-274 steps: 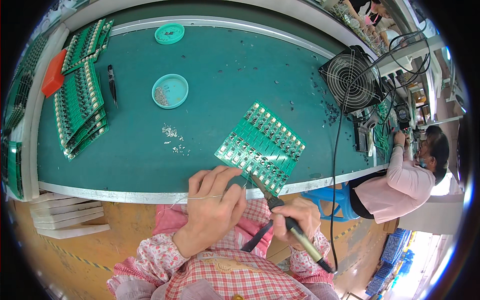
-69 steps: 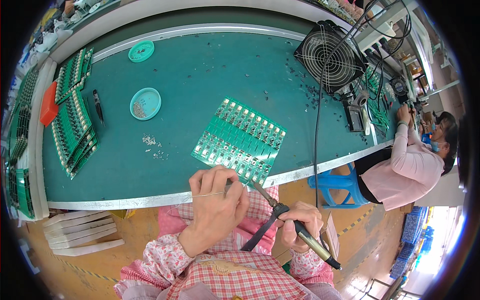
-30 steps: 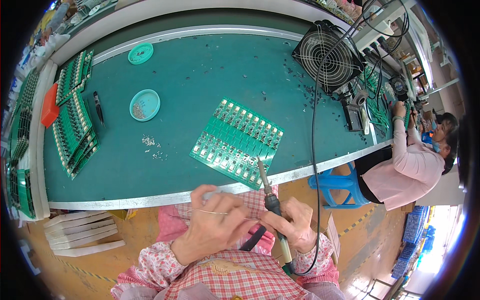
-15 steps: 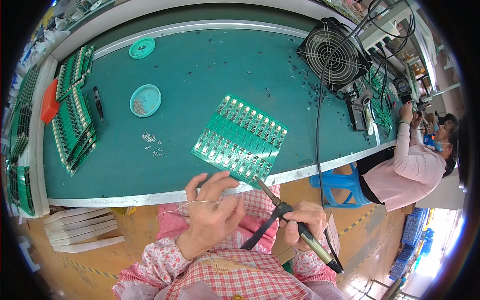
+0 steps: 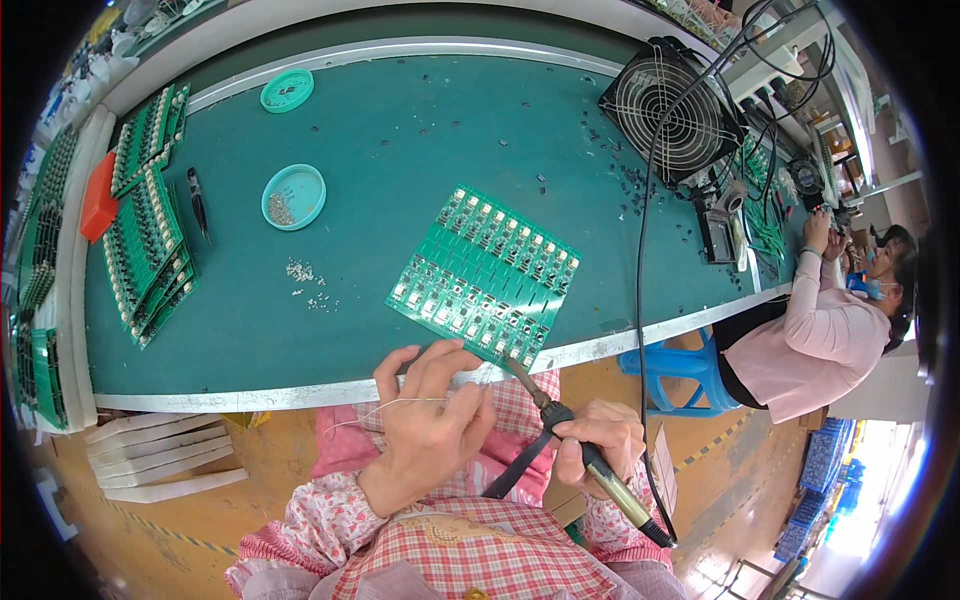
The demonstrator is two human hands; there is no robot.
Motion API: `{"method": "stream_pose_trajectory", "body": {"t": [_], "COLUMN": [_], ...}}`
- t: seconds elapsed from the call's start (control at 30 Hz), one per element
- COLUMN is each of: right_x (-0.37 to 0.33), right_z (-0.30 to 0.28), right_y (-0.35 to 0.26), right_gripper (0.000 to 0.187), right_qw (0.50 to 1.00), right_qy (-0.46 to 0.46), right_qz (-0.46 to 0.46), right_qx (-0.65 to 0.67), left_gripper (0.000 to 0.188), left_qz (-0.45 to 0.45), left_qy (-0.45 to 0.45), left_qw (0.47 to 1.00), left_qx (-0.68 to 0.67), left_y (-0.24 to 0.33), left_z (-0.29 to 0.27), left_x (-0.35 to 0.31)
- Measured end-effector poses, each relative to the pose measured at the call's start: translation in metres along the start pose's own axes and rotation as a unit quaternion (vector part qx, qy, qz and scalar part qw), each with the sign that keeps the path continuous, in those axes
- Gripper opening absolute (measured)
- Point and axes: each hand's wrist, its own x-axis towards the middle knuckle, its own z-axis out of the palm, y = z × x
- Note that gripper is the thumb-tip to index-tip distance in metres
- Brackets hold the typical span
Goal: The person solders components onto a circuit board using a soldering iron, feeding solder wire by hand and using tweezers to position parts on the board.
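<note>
Your right hand is closed around a soldering iron, its tip at the near edge of a green circuit board lying on the table. Your left hand — loosely curled — holds thin wire beside that edge.

Circuit boards, a soldering iron, a workbench — this is an electronics workshop.

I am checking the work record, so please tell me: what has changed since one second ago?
The left hand moved up, away from the right hand, to the near edge of the board. The handle of the iron swung right; its tip came back toward that edge. The left hand still holds the wire, the right hand the iron. Board and dishes stayed.
</note>
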Motion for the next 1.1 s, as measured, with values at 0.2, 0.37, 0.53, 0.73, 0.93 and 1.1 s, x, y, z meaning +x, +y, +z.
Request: {"method": "stream_pose_trajectory", "body": {"t": [0.2,0.37,0.53,0.73,0.93,1.1], "right_x": [0.004,0.01,0.01,0.002,0.029,0.069], "right_z": [0.002,0.002,-0.003,-0.028,-0.068,-0.126], "right_y": [-0.002,-0.004,0.002,0.001,0.074,0.149], "right_gripper": [0.03,0.027,0.026,0.01,0.01,0.022], "right_qw": [0.994,0.987,0.993,0.992,0.927,0.912], "right_qy": [-0.051,-0.084,-0.066,0.076,0.325,0.302], "right_qz": [-0.062,-0.085,-0.057,0.1,0.169,0.186], "right_qx": [-0.073,-0.11,-0.08,0.013,-0.083,-0.207], "left_gripper": [0.017,0.017,0.017,0.017,0.022,0.026], "left_qz": [-0.004,0.0,-0.001,0.007,0.013,-0.001], "left_qy": [0.001,-0.005,-0.009,0.003,-0.015,-0.049], "left_qw": [1.0,1.0,1.0,1.0,1.0,0.999], "left_qx": [0.0,0.001,0.001,-0.022,0.017,-0.016], "left_y": [-0.002,-0.002,-0.001,0.0,0.001,-0.003], "left_z": [0.0,-0.002,-0.002,-0.003,0.003,-0.002], "left_x": [-0.001,0.0,0.003,0.014,0.027,0.028]}}
